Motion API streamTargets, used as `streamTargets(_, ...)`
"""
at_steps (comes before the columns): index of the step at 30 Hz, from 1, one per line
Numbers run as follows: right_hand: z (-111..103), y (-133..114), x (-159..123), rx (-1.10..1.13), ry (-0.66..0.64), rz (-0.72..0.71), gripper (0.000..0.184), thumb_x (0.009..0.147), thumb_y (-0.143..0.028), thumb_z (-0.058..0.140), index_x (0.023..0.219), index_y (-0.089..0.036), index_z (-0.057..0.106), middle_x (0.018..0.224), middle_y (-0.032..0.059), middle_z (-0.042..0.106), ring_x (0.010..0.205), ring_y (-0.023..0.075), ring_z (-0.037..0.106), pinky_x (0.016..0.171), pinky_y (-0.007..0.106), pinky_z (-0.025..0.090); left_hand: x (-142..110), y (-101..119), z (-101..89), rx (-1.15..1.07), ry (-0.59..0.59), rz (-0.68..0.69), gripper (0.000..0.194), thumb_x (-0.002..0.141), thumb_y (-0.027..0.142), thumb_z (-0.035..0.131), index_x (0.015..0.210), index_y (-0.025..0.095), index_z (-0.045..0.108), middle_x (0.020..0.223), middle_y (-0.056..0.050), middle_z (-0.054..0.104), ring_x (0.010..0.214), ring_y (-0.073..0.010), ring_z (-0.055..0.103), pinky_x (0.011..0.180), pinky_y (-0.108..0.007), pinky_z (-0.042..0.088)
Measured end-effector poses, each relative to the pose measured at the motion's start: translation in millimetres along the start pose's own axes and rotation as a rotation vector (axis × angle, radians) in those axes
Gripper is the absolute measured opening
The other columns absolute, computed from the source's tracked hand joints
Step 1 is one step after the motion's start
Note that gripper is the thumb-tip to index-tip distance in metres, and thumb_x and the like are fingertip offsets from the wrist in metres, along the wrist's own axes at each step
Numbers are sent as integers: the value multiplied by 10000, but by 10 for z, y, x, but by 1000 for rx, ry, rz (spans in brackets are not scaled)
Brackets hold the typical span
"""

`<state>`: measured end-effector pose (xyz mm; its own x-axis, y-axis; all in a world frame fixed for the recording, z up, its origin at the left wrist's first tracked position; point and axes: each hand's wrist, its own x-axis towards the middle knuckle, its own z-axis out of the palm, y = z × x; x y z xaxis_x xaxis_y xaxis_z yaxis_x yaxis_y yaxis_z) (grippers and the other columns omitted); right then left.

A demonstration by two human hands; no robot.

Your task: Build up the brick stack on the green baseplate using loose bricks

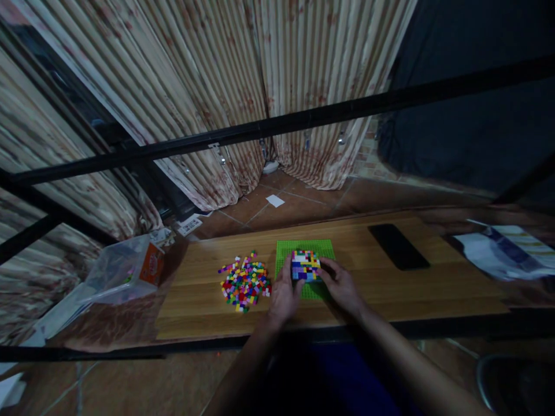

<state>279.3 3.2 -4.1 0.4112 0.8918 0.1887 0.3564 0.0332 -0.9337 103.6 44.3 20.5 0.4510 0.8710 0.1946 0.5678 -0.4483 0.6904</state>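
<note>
Multicoloured block of plastic bricks (306, 264), over a square green studded baseplate (303, 244) on the light-brown wooden counter (433, 294), is grasped by the left hand's (284, 294) fingers at nine o'clock and the right hand's (344, 287) at three, small loose plastic bricks (245, 283) lying toward nine.

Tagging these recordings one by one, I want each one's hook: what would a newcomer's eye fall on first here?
Probably the multicoloured block between the person's left grip and right grip, seen against the green plate. Next comes the bright heap of bricks to its left on the wooden table. On the table's right side, a flat black slab stands out.
</note>
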Motion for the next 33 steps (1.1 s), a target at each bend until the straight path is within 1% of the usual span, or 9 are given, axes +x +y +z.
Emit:
streamTargets(3, 3, -44, 33, -28, -21, 10, 399, 845, -418, 574, 1176, -202, 629, 1152, 114, 687, 1039, 245, 657, 947, 456, 496, -75, 3, 11, -2, 33, 15, 733, 884, 233, 528, 1518, 174, 165, 1475, -151, 440, 1318, -235, 484, 1073, -410, 436)
streamTargets(6, -22, -106, 25, -81, 23, -16, 399, 858, -421, 552, 1181, -196, 621, 1156, 119, 674, 1035, 246, 647, 931, 451, 499, -242, -23, -63, 30, 86, 35, 672, 897, 259, 521, 1497, 168, 233, 1457, -152, 458, 1348, -239, 446, 1099, -432, 410)
streamTargets(11, -59, -378, -116, -203, 101, -159, 321, 898, -393, 499, 1125, -212, 635, 1077, 106, 664, 918, 229, 638, 849, 413, 513, -686, -202, -420, 165, 282, 35, 538, 923, 269, 488, 1437, 195, 350, 1405, -134, 510, 1318, -244, 471, 1084, -449, 424)
streamTargets(14, 50, -580, -246, -211, 20, -256, 236, 920, -339, 478, 1033, -238, 659, 1025, 78, 675, 966, 226, 633, 873, 396, 501, -957, -363, -645, 265, 355, -25, 548, 926, 286, 496, 1441, 201, 331, 1378, -142, 511, 1310, -254, 466, 1079, -466, 415)
streamTargets(18, 366, -725, -445, -291, -235, -343, 204, 926, -255, 466, 979, -249, 663, 984, 55, 684, 929, 204, 636, 843, 349, 504, -1186, -534, -768, 382, 363, -116, 676, 886, 375, 565, 1467, 192, 273, 1431, -170, 428, 1329, -303, 421, 1063, -510, 393)
streamTargets(21, 612, -745, -534, -433, -361, -376, 212, 923, -216, 462, 971, -238, 667, 942, 60, 676, 914, 210, 622, 837, 337, 495, -1235, -580, -754, 503, 370, -190, 773, 855, 485, 584, 1472, 146, 264, 1457, -215, 389, 1369, -351, 358, 1073, -551, 333)
streamTargets(24, 788, -739, -533, -545, -423, -403, 217, 915, -200, 462, 998, -236, 659, 922, 65, 663, 896, 218, 606, 835, 339, 485, -1209, -570, -739, 610, 349, -278, 811, 847, 574, 549, 1468, 125, 285, 1466, -243, 387, 1386, -375, 329, 1080, -592, 280)
streamTargets(28, 922, -714, -470, -633, -427, -408, 202, 896, -184, 465, 975, -222, 647, 927, 84, 651, 892, 239, 597, 826, 360, 474, -1108, -558, -747, 683, 315, -363, 852, 840, 646, 500, 1478, 123, 288, 1491, -252, 361, 1402, -388, 303, 1072, -649, 249)
streamTargets(33, 998, -687, -410, -747, -403, -403, 203, 875, -157, 496, 985, -228, 651, 926, 97, 651, 894, 252, 597, 797, 363, 461, -946, -586, -731, 683, 290, -413, 930, 802, 717, 480, 1483, 112, 294, 1504, -247, 348, 1411, -398, 282, 1074, -674, 238)
